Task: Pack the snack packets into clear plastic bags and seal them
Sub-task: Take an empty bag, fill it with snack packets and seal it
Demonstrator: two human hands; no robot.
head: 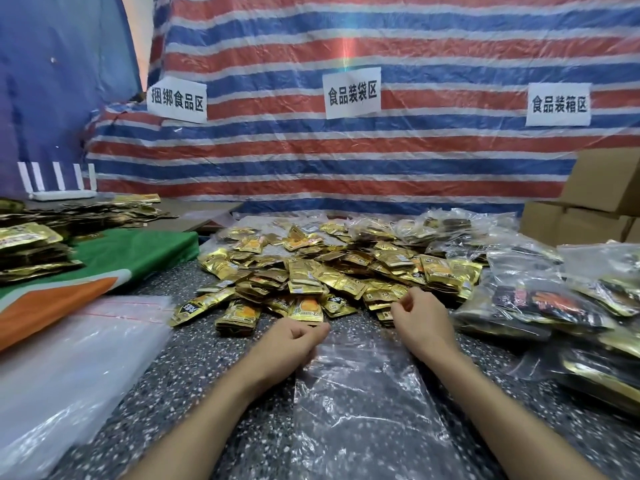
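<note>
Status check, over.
Left hand, right hand curled at clear plastic bag mouth, grip unclear. Bag flat, empty. Gold snack packets heaped just beyond, nothing blocking.

three wall signs (pixel 177 100) (pixel 352 92) (pixel 558 104); two hands (pixel 294 336) (pixel 420 315)

The fingers of the left hand (pixel 294 337) and right hand (pixel 417 317) curl inward, so whether either pinches the clear bag (pixel 363 393) between them cannot be told. That bag's near end and both forearms run off the bottom edge. The stack of empty bags (pixel 69 358) left of the hands and the filled bags (pixel 554 306) to their right are cut by the frame. Print on the gold packets (pixel 329 271) beyond the hands is too small to read.
</note>
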